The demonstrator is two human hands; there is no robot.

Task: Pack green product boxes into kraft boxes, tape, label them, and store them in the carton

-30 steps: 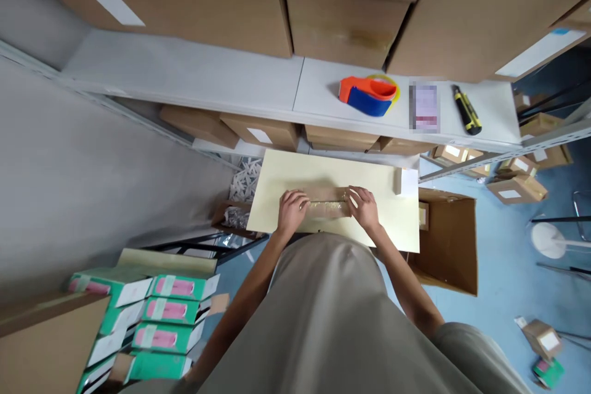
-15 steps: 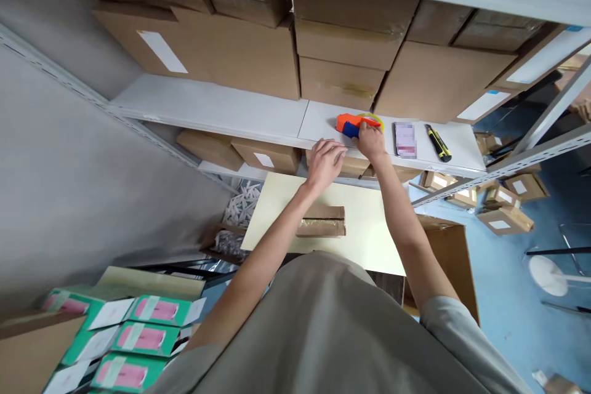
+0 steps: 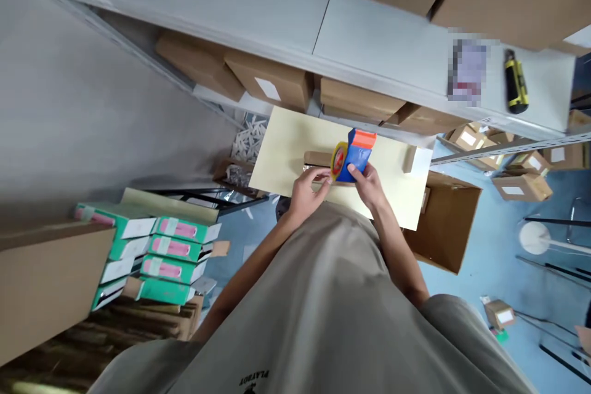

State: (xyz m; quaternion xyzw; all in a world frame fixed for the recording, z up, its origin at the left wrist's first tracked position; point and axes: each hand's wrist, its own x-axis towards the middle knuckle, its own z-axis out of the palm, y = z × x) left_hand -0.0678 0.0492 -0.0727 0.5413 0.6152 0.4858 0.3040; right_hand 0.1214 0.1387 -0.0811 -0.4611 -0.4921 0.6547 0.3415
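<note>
My right hand (image 3: 368,186) grips a blue and orange tape dispenser (image 3: 360,154) over the pale yellow tabletop (image 3: 286,141). Its yellow-rimmed tape roll (image 3: 340,159) faces my left hand (image 3: 310,193). The left fingers are bent together, their tips at the roll's lower edge; whatever lies between them is too small to make out. Beneath the dispenser and left fingers, a small brown cardboard box (image 3: 316,157) lies on the tabletop, partly covered by them.
On the grey shelf (image 3: 388,43) lie a yellow and black box cutter (image 3: 516,82) and a blurred-out flat item (image 3: 468,69). A small pale box (image 3: 417,160) stands at the tabletop's right. A large open carton (image 3: 450,221) is beside it; green-and-pink boxes (image 3: 170,246) are stacked lower left.
My right hand has brought the tape dispenser from the shelf down over the tabletop and turned it upright. My left hand has come back from the shelf edge to the tape roll. The view has tilted down.
</note>
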